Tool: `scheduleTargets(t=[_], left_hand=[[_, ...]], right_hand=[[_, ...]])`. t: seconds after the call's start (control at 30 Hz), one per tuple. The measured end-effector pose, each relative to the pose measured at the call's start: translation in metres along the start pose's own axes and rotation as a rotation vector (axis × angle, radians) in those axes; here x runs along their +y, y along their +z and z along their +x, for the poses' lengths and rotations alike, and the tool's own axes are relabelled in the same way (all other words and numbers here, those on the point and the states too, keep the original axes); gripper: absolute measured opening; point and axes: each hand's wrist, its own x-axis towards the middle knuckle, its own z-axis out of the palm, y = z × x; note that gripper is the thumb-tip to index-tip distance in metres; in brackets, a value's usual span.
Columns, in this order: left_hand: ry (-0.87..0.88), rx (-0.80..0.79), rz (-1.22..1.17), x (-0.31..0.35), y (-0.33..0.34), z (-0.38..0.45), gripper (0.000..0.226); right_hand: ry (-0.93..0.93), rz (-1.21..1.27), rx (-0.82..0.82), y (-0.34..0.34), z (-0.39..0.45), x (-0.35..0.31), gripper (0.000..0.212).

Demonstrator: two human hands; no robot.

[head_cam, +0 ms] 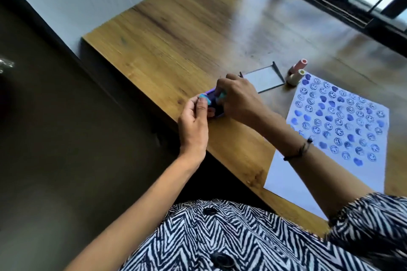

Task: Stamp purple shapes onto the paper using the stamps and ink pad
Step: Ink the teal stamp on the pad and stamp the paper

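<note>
A purple ink pad [213,112] lies at the table's left edge, mostly hidden by both hands. My left hand [193,126] pinches a small blue stamp [203,96] at the pad's near corner. Over the pad, my right hand [239,100] grips a teal stamp [222,95], held down toward the ink. To the right lies the white paper [284,178], with rows of purple-blue smiley faces and hearts [343,121] covering its upper part. A pink stamp [300,64] and a cream stamp [296,76] lie just beyond the paper's top corner.
The ink pad's clear lid [262,80] lies open side up behind my right hand. The wooden table [187,35] stretches away to a window frame [343,0] at the far right. Its left edge drops off to a dark floor [55,127].
</note>
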Motion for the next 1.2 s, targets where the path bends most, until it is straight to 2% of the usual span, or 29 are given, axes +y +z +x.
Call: scheduleTargets(t=[0.1,0.2,0.3,0.43,0.47,0.57,0.67,0.77,0.9,1.03,1.2], left_hand=[[-0.016,-0.004,0.006,0.001,0.0,0.0,0.013],[-0.008,0.004,0.021,0.001,0.0,0.0,0.012],[-0.024,-0.02,0.005,0.001,0.0,0.001,0.012],[0.002,0.019,-0.04,0.0,0.0,0.0,0.013],[0.006,0.033,-0.064,0.001,0.001,0.0,0.014],[0.065,-0.025,-0.12,0.005,0.01,0.0,0.016],[0.105,-0.213,-0.098,0.011,0.038,-0.014,0.014],[0.086,-0.531,-0.038,0.011,0.075,-0.044,0.011],[0.133,-0.949,0.174,0.005,0.116,-0.084,0.027],[0.279,-1.206,0.342,-0.005,0.143,-0.109,0.023],[0.329,-1.318,0.447,-0.019,0.149,-0.109,0.02]], right_hand=[[-0.008,0.022,0.04,-0.003,0.001,-0.001,0.014],[-0.02,-0.029,-0.018,-0.001,0.0,-0.006,0.013],[0.013,0.004,0.065,0.002,-0.003,-0.009,0.013],[0.106,0.034,0.056,0.003,-0.006,-0.013,0.015],[0.155,0.102,0.1,-0.001,-0.01,-0.01,0.015],[0.369,0.385,0.397,-0.015,-0.037,0.009,0.015],[0.615,0.487,0.574,-0.025,-0.09,0.042,0.014],[0.816,0.566,0.722,-0.04,-0.143,0.078,0.012],[1.004,0.453,0.838,-0.055,-0.197,0.108,0.013],[1.081,0.375,0.844,-0.058,-0.229,0.125,0.013],[1.037,0.227,0.713,-0.057,-0.234,0.133,0.014]])
